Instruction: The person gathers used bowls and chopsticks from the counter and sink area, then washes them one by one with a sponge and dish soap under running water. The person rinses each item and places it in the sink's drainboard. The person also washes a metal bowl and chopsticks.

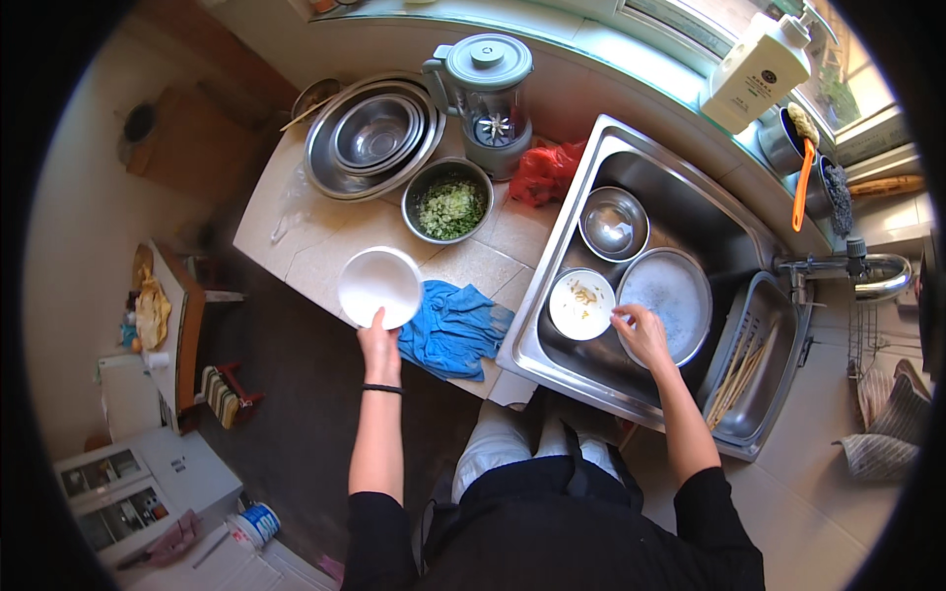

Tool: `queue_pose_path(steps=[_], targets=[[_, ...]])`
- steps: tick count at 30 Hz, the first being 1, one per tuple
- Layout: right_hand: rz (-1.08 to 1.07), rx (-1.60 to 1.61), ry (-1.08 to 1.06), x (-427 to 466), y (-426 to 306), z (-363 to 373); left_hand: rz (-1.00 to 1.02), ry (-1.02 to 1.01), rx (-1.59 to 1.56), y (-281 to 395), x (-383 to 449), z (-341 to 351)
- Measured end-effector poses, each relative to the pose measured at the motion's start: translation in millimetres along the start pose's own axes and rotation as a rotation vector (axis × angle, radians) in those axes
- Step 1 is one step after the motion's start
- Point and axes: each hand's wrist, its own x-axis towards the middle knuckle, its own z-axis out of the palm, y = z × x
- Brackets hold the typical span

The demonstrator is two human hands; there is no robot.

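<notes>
My left hand grips a white bowl by its near rim, thumb on the inside. This bowl is over the counter's front edge, beside a crumpled blue cloth. My right hand is over the sink, its bent fingers at the right rim of a second white bowl. Yellowish food scraps lie in that bowl; whether the fingers pinch its rim is unclear. Under the hand is a metal basin of sudsy water. A small steel bowl stands behind them in the sink.
Nested steel bowls, a bowl of chopped greens, a blender and a red plastic bag occupy the counter. Chopsticks lie in the sink's right-hand tray. A faucet and a pump bottle stand beyond.
</notes>
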Motion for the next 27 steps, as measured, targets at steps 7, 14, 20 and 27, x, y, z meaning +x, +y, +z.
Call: queue_pose_path(steps=[7, 14, 20, 27], targets=[[-0.001, -0.561, 0.114, 69.1, -13.2, 13.3, -0.274, 0.056, -0.044, -39.2, 116.5, -75.7], [-0.001, -0.651, -0.032, 84.1, -3.5, 28.4, -0.441, 0.042, -0.044, -74.9, 153.4, -91.0], [-0.359, -0.453, 0.12, 61.4, -6.5, 29.5, -0.362, 0.085, 0.239, -53.7, 121.5, -55.8], [-0.317, -0.108, 0.216, 49.2, -2.3, 9.0, 0.457, 0.16, 0.476, -7.5, 35.8, 17.8]])
